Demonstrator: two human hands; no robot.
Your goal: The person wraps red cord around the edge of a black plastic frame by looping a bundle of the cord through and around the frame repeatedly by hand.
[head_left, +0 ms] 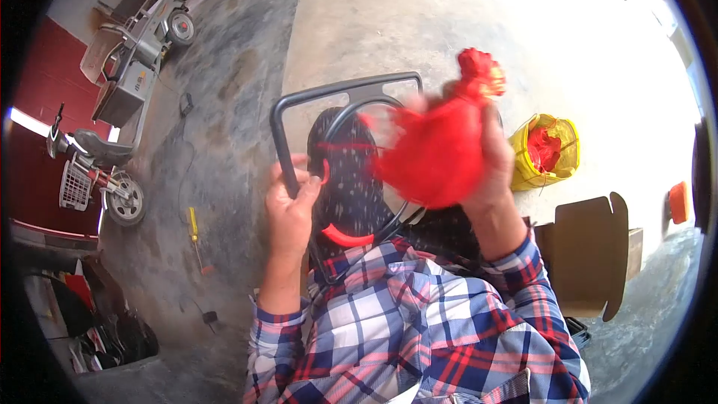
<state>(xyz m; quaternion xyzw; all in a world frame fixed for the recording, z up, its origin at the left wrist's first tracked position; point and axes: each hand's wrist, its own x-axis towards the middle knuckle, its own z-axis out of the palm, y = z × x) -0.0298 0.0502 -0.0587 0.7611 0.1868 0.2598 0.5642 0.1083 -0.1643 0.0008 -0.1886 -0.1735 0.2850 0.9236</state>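
Observation:
A black frame [340,90] with rounded corners and a ring inside it rests over my lap. A red curved strip [348,237] sits on the ring's lower part. My left hand [290,209] is closed around the frame's left bar, next to a smaller red piece [324,172]. Over the right side of the frame, my right hand [490,161] grips a red bundle [437,153], blurred by motion. The bundle looks like gathered fabric or strands, with a bunched top that has yellowish glints. Its lower end hides part of the ring.
To the right stands a yellow container [562,157] with red material inside. Nearer me is an open cardboard box [587,258]. A yellow-handled screwdriver-like tool [194,224] lies on the floor at left. A scooter [101,157] and a three-wheeled cart [134,67] stand farther left.

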